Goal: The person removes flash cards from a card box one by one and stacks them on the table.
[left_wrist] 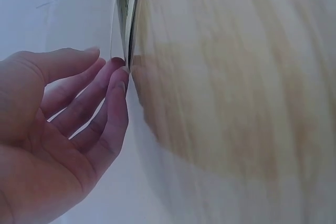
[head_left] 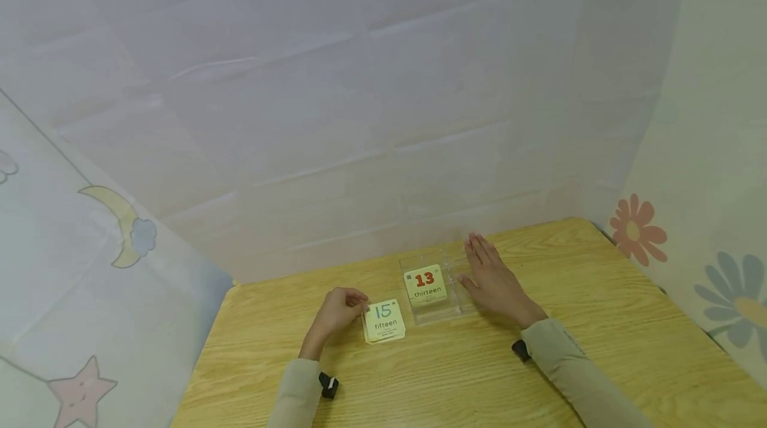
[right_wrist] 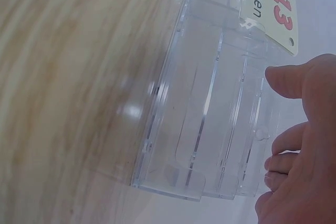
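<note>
A small stack of square cards (head_left: 385,329) lies on the wooden table, its top card reading "15 fifteen". My left hand (head_left: 338,309) is at the stack's left side. In the left wrist view, the fingertips (left_wrist: 121,65) touch the lower corner of the cards (left_wrist: 126,11), while the thumb stays apart from them. To the right, a clear plastic holder (right_wrist: 210,124) with stepped compartments bears a card reading "13 thirteen" (head_left: 426,283). My right hand (head_left: 494,281) is spread beside the holder's right part, fingers extended. Whether it touches the plastic I cannot tell.
Bare wood grain shows on the table (head_left: 395,395) in front of the hands. A pale fabric backdrop (head_left: 371,115) rises behind the table's far edge. Printed side panels stand at left and right, with a moon (head_left: 122,221) and a red flower (head_left: 638,228).
</note>
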Tool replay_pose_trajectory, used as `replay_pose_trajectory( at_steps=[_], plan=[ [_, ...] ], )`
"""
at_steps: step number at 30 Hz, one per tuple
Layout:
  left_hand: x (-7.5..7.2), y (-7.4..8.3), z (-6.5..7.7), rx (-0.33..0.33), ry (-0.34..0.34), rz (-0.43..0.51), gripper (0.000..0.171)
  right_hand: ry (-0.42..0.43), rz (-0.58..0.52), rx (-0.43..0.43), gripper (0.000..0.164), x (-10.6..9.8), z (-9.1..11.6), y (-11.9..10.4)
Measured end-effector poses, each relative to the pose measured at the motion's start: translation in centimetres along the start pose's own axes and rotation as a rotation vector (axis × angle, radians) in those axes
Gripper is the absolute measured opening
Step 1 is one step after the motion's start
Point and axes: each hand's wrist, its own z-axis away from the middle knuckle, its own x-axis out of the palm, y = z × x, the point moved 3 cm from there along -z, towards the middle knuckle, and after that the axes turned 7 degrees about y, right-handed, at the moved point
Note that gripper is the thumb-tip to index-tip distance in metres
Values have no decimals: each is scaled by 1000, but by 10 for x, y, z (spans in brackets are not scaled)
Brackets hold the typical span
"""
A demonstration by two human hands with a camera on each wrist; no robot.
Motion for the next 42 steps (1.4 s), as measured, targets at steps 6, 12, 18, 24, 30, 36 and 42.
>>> replay_pose_trajectory(
  at_steps=[6,12,18,24,30,36,42],
  plan=[
    [-1,5,-1,30,37,-62,17,-14,-3,12,77,0,-1,-1],
    [-1,15,-1,35,51,-80,18,-50,2,26,79,-1,0,0],
    [-3,30,2,68,49,-66,21,-82,-2,54,80,-2,-1,0],
    [-5,42,2,100,42,-79,24,-90,6,53,81,-1,-2,1],
    [-5,53,4,128,34,-69,22,-92,28,37,79,-2,-3,2],
    [-2,57,5,144,34,-81,22,-92,69,30,76,-4,-4,2],
    [1,62,4,171,31,-105,23,-59,158,-13,73,-6,-8,-2]
  ],
)
